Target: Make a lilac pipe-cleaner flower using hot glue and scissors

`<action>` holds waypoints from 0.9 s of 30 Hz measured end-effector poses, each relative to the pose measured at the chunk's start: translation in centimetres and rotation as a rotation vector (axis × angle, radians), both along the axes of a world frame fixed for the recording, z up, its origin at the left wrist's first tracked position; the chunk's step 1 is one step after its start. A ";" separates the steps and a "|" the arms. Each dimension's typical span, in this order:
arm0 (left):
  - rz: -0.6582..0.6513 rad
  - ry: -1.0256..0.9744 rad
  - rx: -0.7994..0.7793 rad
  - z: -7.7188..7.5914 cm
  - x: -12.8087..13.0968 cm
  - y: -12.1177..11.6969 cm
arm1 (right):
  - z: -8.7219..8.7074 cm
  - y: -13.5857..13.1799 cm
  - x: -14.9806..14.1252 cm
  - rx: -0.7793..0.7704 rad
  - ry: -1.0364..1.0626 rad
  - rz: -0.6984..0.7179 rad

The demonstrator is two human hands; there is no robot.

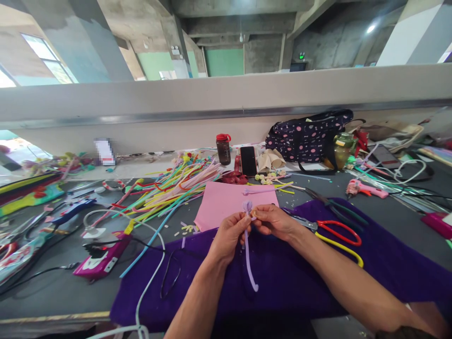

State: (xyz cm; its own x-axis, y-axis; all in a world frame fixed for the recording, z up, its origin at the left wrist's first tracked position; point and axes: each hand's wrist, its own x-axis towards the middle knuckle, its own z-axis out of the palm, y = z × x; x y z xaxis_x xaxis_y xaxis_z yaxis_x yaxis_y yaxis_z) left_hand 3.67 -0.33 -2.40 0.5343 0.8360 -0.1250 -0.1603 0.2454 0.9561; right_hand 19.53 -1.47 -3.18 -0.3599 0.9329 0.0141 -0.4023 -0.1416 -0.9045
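Between my two hands is a lavender pipe-cleaner flower [247, 206], its looped head upright and its long stem hanging down with a small hook at the end. My left hand [231, 235] pinches it just below the head. From the other side, the fingertips of my right hand [270, 219] close on the base of the head, partly hiding it. Beneath them lie a pink sheet [219, 200] and a purple cloth [282, 287]. Another lavender pipe-cleaner piece [261, 189] rests on the sheet. Scissors with red and yellow handles [339, 230] lie beside my right forearm.
Colourful pipe cleaners [169, 183] are heaped at the back left. A magenta power strip [104, 256] with cables stands at left. Behind are a bottle [223, 149], a phone [248, 161] and a patterned bag [303, 139]. A pink glue gun [367, 188] lies at right.
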 end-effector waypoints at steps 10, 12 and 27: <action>-0.012 -0.120 -0.111 -0.1 -0.3 0.5 | 0.4 -0.3 -0.6 0.068 -0.072 -0.163; -0.009 -0.114 -0.100 -0.1 -0.2 0.4 | 0.4 -0.4 -0.5 0.079 -0.102 -0.165; 0.013 -0.273 -0.122 0.7 -1.1 0.6 | 2.7 -0.9 2.4 0.322 -0.748 -0.294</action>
